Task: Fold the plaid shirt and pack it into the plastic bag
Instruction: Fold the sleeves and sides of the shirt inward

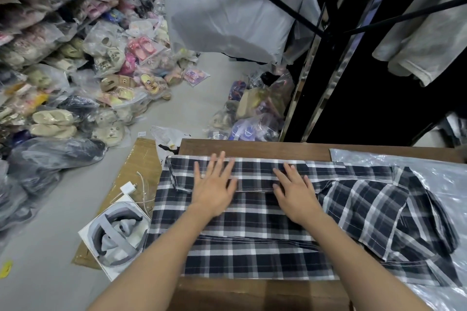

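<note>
Wooden table point(252, 148) seen from above; most of its top is covered by the plaid shirt point(252, 230), spread flat, black/white/grey check. Far edge of the shirt is folded inward as a long band running left to right. Shirt's right portion is bunched and creased, lying over the plastic bag point(442, 177), a clear sheet flattened on the table's right side.

Left hand point(214, 189) is laid palm-down on the folded band, fingers spread and extended, nothing grasped. Right hand point(295, 197) is placed likewise beside it, flat and open, pressed on the fabric, nothing clenched.

Floor left of the table: flattened cardboard point(136, 166), on it a white box point(113, 237) printed with a grey headset, plus a white charger point(128, 188) with cable. Bagged slippers point(53, 121) are piled further left.
</note>
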